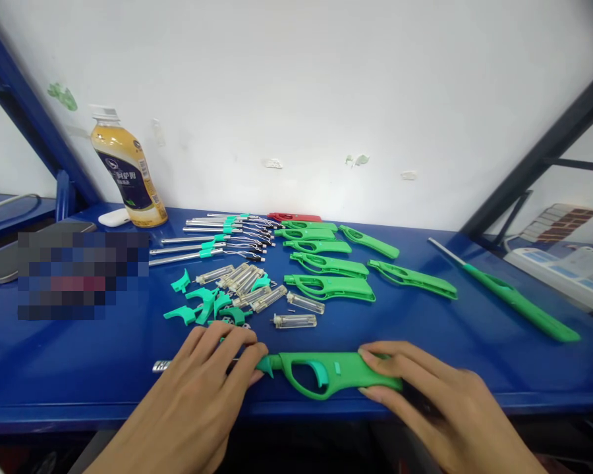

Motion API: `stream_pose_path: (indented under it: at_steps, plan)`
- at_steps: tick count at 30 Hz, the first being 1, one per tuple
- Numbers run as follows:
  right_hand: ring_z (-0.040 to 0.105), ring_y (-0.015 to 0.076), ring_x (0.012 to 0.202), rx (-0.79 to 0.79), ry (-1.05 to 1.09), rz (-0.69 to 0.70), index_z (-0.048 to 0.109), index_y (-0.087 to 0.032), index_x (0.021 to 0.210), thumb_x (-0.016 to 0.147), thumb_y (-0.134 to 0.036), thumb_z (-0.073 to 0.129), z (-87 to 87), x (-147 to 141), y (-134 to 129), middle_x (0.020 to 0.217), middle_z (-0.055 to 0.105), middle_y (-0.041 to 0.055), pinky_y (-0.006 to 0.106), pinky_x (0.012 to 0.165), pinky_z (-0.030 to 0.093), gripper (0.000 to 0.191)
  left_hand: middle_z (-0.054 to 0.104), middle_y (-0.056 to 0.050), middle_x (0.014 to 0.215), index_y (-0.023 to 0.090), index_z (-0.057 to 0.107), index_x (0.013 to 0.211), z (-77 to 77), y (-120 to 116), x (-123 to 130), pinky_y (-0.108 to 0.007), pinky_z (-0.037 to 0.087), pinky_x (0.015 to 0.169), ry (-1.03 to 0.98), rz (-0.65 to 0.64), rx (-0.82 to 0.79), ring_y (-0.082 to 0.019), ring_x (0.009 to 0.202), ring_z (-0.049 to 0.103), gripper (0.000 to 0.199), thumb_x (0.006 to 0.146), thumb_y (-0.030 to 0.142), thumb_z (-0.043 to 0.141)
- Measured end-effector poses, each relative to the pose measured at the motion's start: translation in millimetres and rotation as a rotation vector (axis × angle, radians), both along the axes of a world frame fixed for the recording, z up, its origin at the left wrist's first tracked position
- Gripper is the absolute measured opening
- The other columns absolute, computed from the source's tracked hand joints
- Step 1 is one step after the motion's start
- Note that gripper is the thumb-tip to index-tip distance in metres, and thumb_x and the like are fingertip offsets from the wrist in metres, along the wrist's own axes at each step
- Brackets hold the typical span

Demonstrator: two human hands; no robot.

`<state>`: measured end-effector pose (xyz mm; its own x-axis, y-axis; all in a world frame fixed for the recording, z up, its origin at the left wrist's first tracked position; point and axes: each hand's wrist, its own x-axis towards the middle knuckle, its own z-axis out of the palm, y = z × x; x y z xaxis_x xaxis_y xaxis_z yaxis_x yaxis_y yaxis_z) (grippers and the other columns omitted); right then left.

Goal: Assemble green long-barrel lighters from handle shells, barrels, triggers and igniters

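Observation:
A green long-reach lighter [343, 370] lies sideways at the front edge of the blue table, its teal trigger inside the handle's loop. My right hand [439, 388] pinches the rear end of its handle between thumb and fingers. At the front end, my left hand [212, 378] closes over the metal tube and the teal collar [265, 366], hiding most of the tube. Just beyond my left hand are loose teal triggers [180, 315] and several clear fuel tanks [295, 320]. Green handle shells [333, 288] lie farther back.
Metal tubes with wires [185, 259] lie at the back left, near a red shell [295, 217]. A drink bottle [128, 171] stands behind them. On the right lie a complete green lighter [518, 299] and a white power strip [563, 276]. A white wall [316, 99] bounds the table.

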<state>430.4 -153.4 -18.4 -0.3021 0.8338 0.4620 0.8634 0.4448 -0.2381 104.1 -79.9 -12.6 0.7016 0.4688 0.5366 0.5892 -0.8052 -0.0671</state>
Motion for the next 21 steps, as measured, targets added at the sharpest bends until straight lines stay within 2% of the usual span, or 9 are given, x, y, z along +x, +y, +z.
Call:
stream_pose_path:
  at_steps: [3,5,8,10,13,17,21]
  plan:
    - [0.084,0.0183,0.083,-0.002,-0.034,-0.031,0.069,-0.031,0.13,0.112,-0.05,0.055,1.5,-5,1,0.116,0.08,0.0037,0.027,0.067,0.068,0.03,0.075,-0.002,0.105,0.019,0.069,0.12,3.7,-1,5,-0.039,0.039,0.096,-0.028,-0.006,0.025,-0.024,0.099,0.062,0.032,0.105,0.003,0.045]
    - [0.081,0.017,0.073,0.015,-0.072,-0.039,0.063,-0.033,0.14,0.112,-0.053,0.053,2.5,-8,2,0.116,0.078,0.0045,0.028,0.059,0.065,0.037,0.075,-0.003,0.105,0.018,0.069,0.124,4.3,-3,8,-0.04,0.039,0.098,-0.064,-0.008,0.028,-0.024,0.099,0.062,0.037,0.105,0.001,0.042]
    - [0.074,0.0134,0.058,0.039,-0.088,-0.025,0.067,-0.031,0.133,0.112,-0.055,0.052,3.4,-9,3,0.111,0.077,0.0038,0.026,0.053,0.059,0.034,0.075,-0.006,0.111,0.016,0.068,0.132,3.2,-5,8,-0.041,0.044,0.101,-0.086,-0.035,0.022,-0.025,0.106,0.063,0.033,0.11,0.008,0.044]
    - [0.075,0.0131,0.059,0.041,-0.061,0.0,0.07,-0.029,0.12,0.111,-0.058,0.054,3.6,-9,5,0.1,0.077,0.0012,0.024,0.054,0.057,0.034,0.075,-0.007,0.114,0.016,0.066,0.138,2.3,-8,7,-0.04,0.05,0.098,-0.06,-0.062,0.02,-0.025,0.109,0.064,0.031,0.112,0.014,0.048]
    - [0.078,0.0137,0.065,0.07,-0.021,0.053,0.072,-0.027,0.117,0.108,-0.063,0.058,4.2,-9,7,0.089,0.077,-0.0013,0.023,0.056,0.055,0.04,0.077,-0.007,0.118,0.019,0.061,0.147,0.3,-13,4,-0.036,0.056,0.099,-0.03,-0.032,-0.013,-0.023,0.111,0.069,0.042,0.11,0.007,0.044]
    - [0.077,0.0121,0.063,0.109,0.009,0.098,0.076,-0.025,0.119,0.108,-0.059,0.062,6.3,-13,7,0.085,0.078,-0.0027,0.023,0.056,0.053,0.038,0.078,-0.004,0.128,0.021,0.056,0.153,-3.5,-19,3,-0.035,0.05,0.118,-0.057,0.0,-0.036,-0.019,0.121,0.072,0.058,0.104,-0.004,0.038]
    - [0.08,0.0122,0.064,0.215,0.015,0.092,0.077,-0.024,0.114,0.108,-0.059,0.061,10.1,-21,5,0.081,0.08,-0.0038,0.024,0.057,0.055,0.039,0.078,-0.002,0.13,0.021,0.051,0.157,-8.1,-18,2,-0.035,0.045,0.123,-0.06,-0.017,-0.042,-0.019,0.127,0.07,0.068,0.098,-0.009,0.034]
